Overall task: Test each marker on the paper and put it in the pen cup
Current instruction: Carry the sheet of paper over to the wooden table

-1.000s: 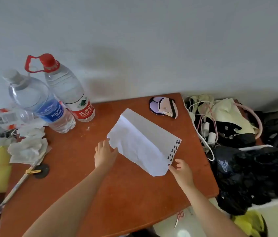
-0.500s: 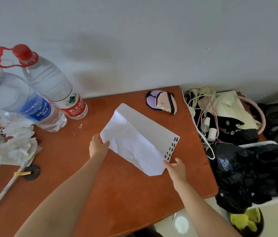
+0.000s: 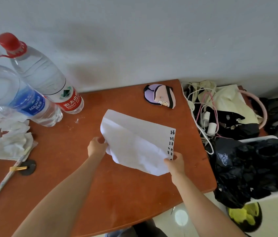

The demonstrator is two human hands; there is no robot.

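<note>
A white sheet of paper (image 3: 134,141) with a column of black marker scribbles along its right edge is held just above the brown table (image 3: 117,194). My left hand (image 3: 96,147) grips its left edge, and my right hand (image 3: 175,162) pinches its lower right corner. The near part of the sheet curls upward. No marker and no pen cup are in view.
Two large water bottles (image 3: 37,82) stand at the back left beside crumpled tissues (image 3: 12,142) and a stick (image 3: 6,178). A purple pouch (image 3: 159,96) lies at the back. Right of the table are cables (image 3: 203,120) and black bags (image 3: 254,168).
Both hands have closed on the paper's edges and raised it slightly, turning it a little clockwise. The camera has dropped closer to the table.
</note>
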